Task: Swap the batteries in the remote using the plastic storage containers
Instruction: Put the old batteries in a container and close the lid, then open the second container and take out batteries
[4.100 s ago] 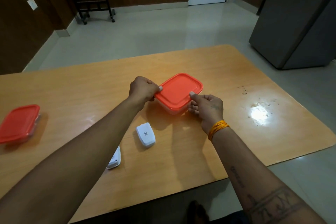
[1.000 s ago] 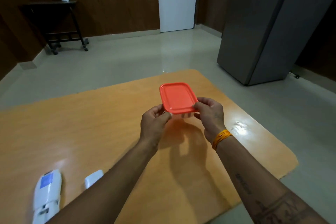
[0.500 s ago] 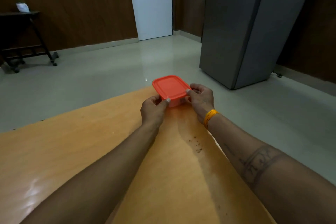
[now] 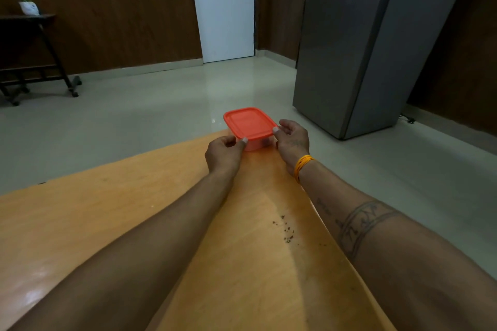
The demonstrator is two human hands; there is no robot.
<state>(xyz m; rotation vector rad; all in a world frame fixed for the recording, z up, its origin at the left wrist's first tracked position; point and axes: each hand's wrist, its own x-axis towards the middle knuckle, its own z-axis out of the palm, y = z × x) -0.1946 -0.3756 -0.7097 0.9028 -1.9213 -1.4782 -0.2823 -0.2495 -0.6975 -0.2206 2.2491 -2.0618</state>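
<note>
Head view looks along an orange-brown wooden tabletop (image 4: 113,223) that fills the lower half of the frame and narrows to a rounded corner near the centre. Its surface is glossy, with a pale glare patch at the lower left and a scatter of small dark crumbs (image 4: 286,231) right of centre. Beyond the tabletop lies a pale grey-green polished floor (image 4: 150,115). Dark wood-panelled walls run across the top of the frame, with a white door (image 4: 226,8) at top centre, its handle on the left edge. A tall grey cabinet (image 4: 363,43) stands at the upper right. At the upper left a dark wheeled stand (image 4: 35,56) carries a small white pot (image 4: 29,7).

A plastic container (image 4: 250,129) sits at the far corner of the tabletop, just above the centre of the frame. Its lid is orange-red, a rounded rectangle with a raised rim, and it is pressed onto a clear, shallow base that shows only as a pale strip below the lid. What is inside cannot be made out.

Both hands are clamped on the container. The left hand (image 4: 223,153) grips the near left corner, thumb on the lid's edge and fingers curled under. The right hand (image 4: 291,140) grips the near right corner the same way, thumb tip on the lid rim. A yellow-orange thread band (image 4: 302,165) circles the right wrist, and dark tattoo bands mark the right forearm.
</note>
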